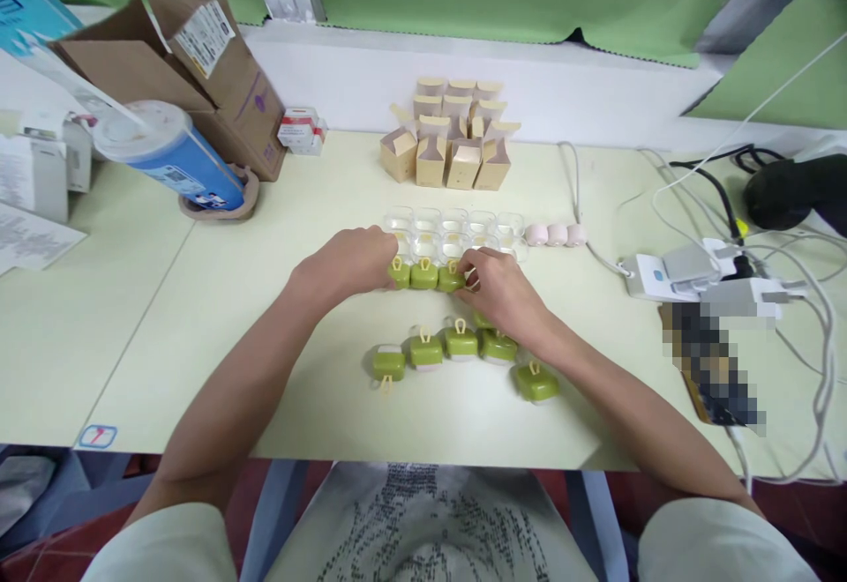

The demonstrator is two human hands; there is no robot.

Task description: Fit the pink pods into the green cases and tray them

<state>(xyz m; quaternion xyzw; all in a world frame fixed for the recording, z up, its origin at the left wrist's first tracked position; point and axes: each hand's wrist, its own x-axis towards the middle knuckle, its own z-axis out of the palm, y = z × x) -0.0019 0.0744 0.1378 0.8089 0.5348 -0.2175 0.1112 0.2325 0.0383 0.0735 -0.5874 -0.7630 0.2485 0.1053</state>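
Observation:
Three small green cases with pale yellow loops stand side by side in a row mid-table, the middle one (423, 275) in plain sight. At the row's left end my left hand (357, 260) is closed on the left case (400, 276), its fingertips mostly hidden. My right hand (499, 287) has its fingers bent and pressed on the right case (450, 279). Directly behind the row lie clear plastic trays (453, 222) with rounded cups. Nearer me are several more loose green cases (425, 352), one with its loop toward me, another partly beneath my right hand.
Small open cardboard boxes (456, 145) cluster by the wall. Three pale pink round pieces (557, 235) lie right of the trays. At left stand a blue cup (185, 163) in a holder and a large carton (225, 97). A power strip (675, 273) with cables occupies the right.

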